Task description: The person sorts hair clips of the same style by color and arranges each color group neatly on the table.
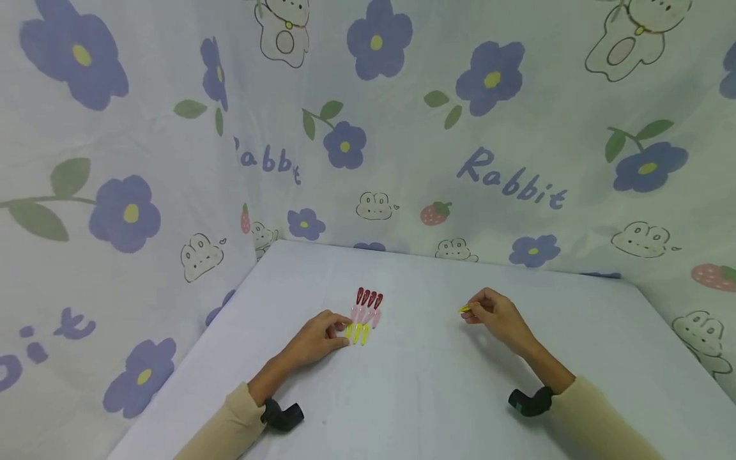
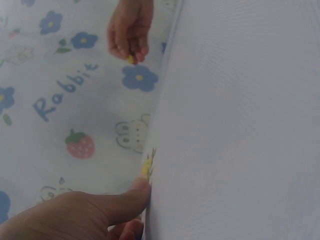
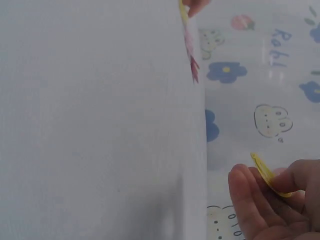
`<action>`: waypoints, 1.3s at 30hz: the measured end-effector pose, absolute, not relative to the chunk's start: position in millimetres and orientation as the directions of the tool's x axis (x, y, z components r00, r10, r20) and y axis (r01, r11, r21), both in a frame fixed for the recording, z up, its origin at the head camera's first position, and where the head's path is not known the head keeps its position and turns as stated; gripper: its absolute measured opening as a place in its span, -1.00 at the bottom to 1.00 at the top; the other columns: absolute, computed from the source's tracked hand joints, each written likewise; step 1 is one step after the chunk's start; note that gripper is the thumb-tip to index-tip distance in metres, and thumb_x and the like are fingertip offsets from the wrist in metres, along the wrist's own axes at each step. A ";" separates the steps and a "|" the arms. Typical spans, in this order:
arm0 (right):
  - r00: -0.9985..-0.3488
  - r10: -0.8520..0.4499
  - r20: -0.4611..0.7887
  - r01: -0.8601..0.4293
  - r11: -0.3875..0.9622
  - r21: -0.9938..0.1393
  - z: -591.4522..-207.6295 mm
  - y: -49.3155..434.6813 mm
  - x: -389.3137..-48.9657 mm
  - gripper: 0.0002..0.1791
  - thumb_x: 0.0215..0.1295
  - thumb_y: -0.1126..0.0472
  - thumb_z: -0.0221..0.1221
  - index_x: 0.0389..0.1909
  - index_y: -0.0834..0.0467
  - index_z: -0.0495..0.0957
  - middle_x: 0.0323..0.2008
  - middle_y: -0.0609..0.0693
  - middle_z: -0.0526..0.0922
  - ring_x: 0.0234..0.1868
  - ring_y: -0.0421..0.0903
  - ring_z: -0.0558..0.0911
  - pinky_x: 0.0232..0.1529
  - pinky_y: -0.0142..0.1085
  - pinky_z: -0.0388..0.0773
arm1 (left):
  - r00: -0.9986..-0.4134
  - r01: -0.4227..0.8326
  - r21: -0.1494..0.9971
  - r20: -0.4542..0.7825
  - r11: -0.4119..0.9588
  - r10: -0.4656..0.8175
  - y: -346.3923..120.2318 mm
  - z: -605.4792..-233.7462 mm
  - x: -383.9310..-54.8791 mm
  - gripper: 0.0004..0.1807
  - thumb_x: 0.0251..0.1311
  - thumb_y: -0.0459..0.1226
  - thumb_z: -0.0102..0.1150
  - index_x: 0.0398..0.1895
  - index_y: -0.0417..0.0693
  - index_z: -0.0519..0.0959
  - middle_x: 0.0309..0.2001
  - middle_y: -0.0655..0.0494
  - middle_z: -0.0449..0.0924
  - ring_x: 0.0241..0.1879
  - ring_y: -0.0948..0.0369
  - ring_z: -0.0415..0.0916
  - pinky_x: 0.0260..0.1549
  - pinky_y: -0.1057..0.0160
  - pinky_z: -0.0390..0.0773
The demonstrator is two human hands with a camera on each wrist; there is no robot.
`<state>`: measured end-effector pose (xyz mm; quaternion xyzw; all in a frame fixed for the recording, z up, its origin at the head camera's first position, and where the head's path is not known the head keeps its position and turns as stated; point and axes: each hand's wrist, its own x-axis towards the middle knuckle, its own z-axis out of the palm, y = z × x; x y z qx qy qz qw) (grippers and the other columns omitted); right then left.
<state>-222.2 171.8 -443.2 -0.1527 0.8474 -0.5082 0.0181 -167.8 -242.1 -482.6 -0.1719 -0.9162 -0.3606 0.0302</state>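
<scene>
Left hand (image 1: 315, 340) rests on the tabletop (image 1: 414, 396), fingers loosely curled, fingertips touching the yellow clips at the near end of the sorted clip rows (image 1: 365, 316), holding none. Right hand (image 1: 499, 316), right of centre, pinches one yellow clip (image 1: 464, 309), lifted clear. Patterned cloth (image 1: 517, 160) backs the far edge.

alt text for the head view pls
A right hand pinches a yellow hair clip above a white table, while the left hand touches rows of red, pink and yellow clips. Floral rabbit-print cloth hangs behind.
</scene>
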 end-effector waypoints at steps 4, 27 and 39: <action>-0.942 -0.264 0.207 -0.300 0.387 -0.872 -448.1 168.2 -219.8 -0.78 0.44 0.28 0.15 -0.04 0.38 0.50 -0.20 0.25 0.71 -0.26 -0.08 0.76 -0.19 -0.34 0.69 | -0.941 0.332 0.645 0.176 0.688 0.289 -241.6 -483.8 -168.3 -0.56 0.17 -0.22 0.41 0.15 0.03 0.62 -0.14 0.18 0.54 -0.31 0.34 0.40 -0.32 0.39 0.44; -0.937 -0.213 0.278 -0.343 0.402 -0.849 -457.7 137.6 -209.2 -0.51 0.32 0.15 0.31 0.22 0.25 0.52 -0.22 0.11 0.67 -0.33 -0.22 0.71 -0.23 -0.25 0.69 | -0.947 0.315 0.646 0.162 0.696 0.278 -241.2 -481.0 -170.4 -0.56 0.18 -0.23 0.40 0.16 0.02 0.61 -0.15 0.17 0.53 -0.31 0.33 0.40 -0.32 0.39 0.43; -0.930 -0.325 0.170 -0.294 0.386 -0.874 -458.1 121.8 -199.1 -0.32 0.21 0.12 0.40 0.32 0.26 0.45 -0.11 0.12 0.62 -0.13 -0.14 0.66 -0.18 -0.44 0.60 | -0.951 0.300 0.660 0.151 0.689 0.270 -240.9 -483.0 -167.7 -0.55 0.17 -0.24 0.41 0.15 0.02 0.62 -0.16 0.16 0.52 -0.31 0.32 0.39 -0.33 0.39 0.42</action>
